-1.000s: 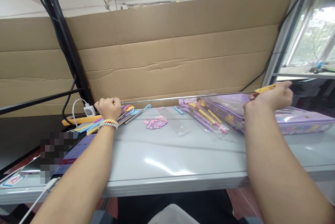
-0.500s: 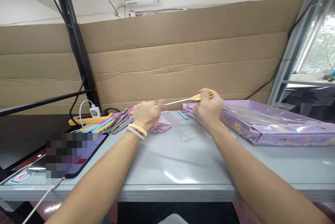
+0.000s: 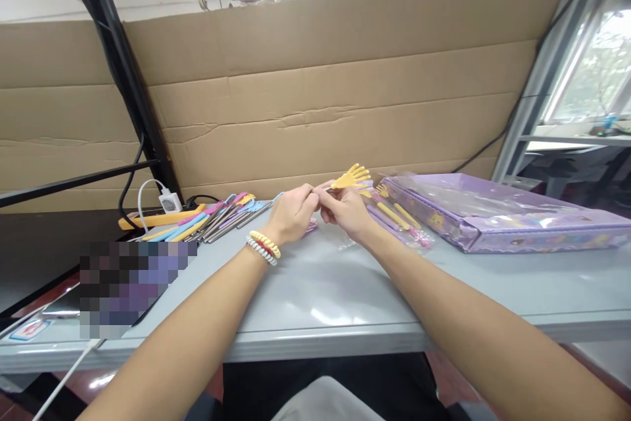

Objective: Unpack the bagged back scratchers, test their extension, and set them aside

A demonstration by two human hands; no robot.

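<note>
A yellow hand-shaped back scratcher (image 3: 351,177) is held up over the middle of the table, its fingers pointing up and right. My left hand (image 3: 293,214), with coiled bands at the wrist, is closed around the handle end, which it hides. My right hand (image 3: 349,212) pinches just below the scratcher's head, where a short bit of metal shows. Both hands touch each other. Behind my left hand, a small patch of pink printed paper is partly covered. Right of my right hand lie more back scratchers (image 3: 393,215) with yellow handles, some in clear wrapping.
A heap of metal-rodded back scratchers (image 3: 224,219) with coloured handles lies on the left. A purple box (image 3: 542,241) with clear film on top stands at right. A pixelated device (image 3: 138,286) and a white charger (image 3: 170,201) are left. Cardboard (image 3: 345,92) backs the grey table (image 3: 335,306).
My hands have come together, and the bare metal rod that stretched between them is now mostly out of sight. The yellow head has turned upward. The view has shifted slightly.
</note>
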